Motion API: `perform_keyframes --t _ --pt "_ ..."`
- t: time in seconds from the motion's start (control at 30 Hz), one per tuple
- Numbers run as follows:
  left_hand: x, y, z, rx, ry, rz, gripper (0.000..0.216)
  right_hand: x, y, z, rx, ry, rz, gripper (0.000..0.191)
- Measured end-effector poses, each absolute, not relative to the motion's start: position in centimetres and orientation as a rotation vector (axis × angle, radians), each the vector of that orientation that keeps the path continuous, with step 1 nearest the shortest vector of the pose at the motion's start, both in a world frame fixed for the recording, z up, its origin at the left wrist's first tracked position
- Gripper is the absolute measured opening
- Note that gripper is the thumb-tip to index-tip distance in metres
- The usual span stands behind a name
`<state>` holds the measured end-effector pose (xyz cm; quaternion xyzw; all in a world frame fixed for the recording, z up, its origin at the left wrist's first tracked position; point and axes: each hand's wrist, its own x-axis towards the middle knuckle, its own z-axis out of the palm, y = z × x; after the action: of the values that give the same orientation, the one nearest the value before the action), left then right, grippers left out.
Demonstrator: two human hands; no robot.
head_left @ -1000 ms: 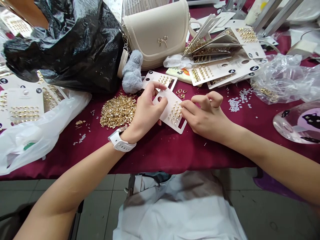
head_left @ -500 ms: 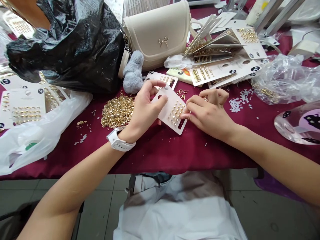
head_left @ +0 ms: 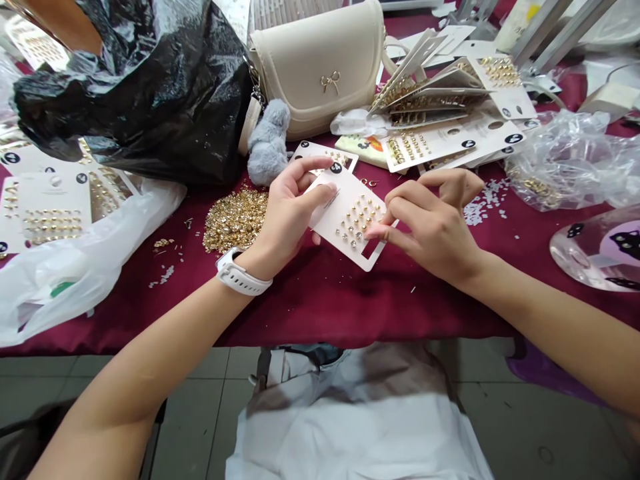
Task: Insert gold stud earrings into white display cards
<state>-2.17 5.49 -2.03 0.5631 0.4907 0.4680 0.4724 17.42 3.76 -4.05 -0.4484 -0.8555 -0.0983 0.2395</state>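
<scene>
My left hand grips a white earring card by its upper left part, thumb on the front. Rows of small gold and clear studs cover the lower half of the card, which is held tilted above the table. At its right edge, my right hand is closed, thumb and fingertips pinching the card beside the studs. Whether a small piece is also between those fingertips is hidden. Behind the held card lies another earring card, with a few gold hoops near it. A pile of small gold pieces lies left of my left hand.
A black plastic bag, a cream handbag and a grey plush charm stand behind. Stacked earring cards and clear plastic bags are at right. A white plastic bag and more cards lie left.
The held card has turned and shifted slightly right, uncovering its black round mark. My right hand has moved a little right, with its upper fingers less curled.
</scene>
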Motion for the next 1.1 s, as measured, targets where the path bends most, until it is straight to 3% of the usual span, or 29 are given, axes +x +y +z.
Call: perform_keyframes --t 0.37,0.8,1.1 --pt "-2.1 5.7 -1.8 1.329 1.270 1.142 0.026 17.3 3.0 -3.9 -1.210 -2.277 -0.291 0.031" --pt "-1.8 5.8 -1.4 1.149 1.275 1.166 0.026 17.5 3.1 -3.4 -1.212 -2.148 -0.329 0.027" --pt "-4.5 8.5 -2.7 1.484 1.249 1.435 0.019 18.2 5.9 -5.3 -1.314 -2.126 -0.270 0.034"
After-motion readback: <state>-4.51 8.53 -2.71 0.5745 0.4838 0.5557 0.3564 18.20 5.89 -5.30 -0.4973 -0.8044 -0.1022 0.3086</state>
